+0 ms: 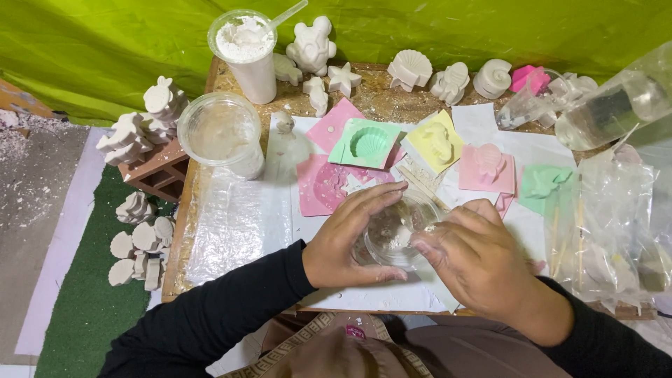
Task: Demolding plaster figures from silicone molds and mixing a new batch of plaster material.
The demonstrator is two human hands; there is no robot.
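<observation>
A small clear plastic cup [393,231], low over the paper-covered wooden bench [378,98] near the green shell-shaped mould [365,143], is clasped by the left hand [350,238] and gripped at its rim by the right hand [483,259]; mixing judged underway, steady pour needed next.

A small clear cup [393,234] sat at the near edge of the table [378,98], the left hand [350,241] cupping its left side and the right hand [476,262] its right. Behind it lay a row of silicone moulds [369,143]. Farther back stood plaster figures [411,70]. At the left rear stood a tall cup of powder [246,52], with a wide tub [220,133] before it. Plastic bags [609,224] lay at the right.
</observation>
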